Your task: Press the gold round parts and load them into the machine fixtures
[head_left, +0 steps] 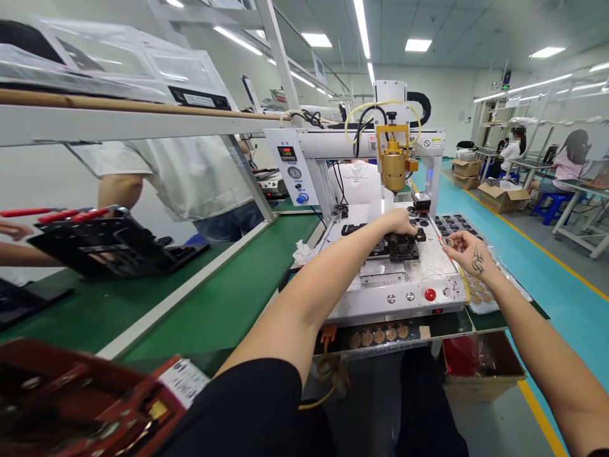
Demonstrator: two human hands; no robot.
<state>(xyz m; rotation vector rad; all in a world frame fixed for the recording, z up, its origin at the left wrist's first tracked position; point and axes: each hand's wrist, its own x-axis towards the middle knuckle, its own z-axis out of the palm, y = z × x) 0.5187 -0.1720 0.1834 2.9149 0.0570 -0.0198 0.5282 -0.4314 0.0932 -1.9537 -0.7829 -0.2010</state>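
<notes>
My left hand (401,222) reaches over the black fixture (404,247) on the white machine bed, its fingers bent down and closed on something I cannot make out. Above it hangs the gold dispensing head (393,166). To the right, my right hand (464,251) pinches a small round part (448,242) near the bed's right edge. Round copper-coloured parts (479,292) lie in a clear tray below my right hand. Behind it is a sheet of dark square parts (457,223).
Buttons, one of them red (430,294), line the machine's front. A control box (292,166) stands at its left. The green bench (228,279) holds black clamp fixtures (118,241). An open box (480,374) sits low right. Other people are nearby.
</notes>
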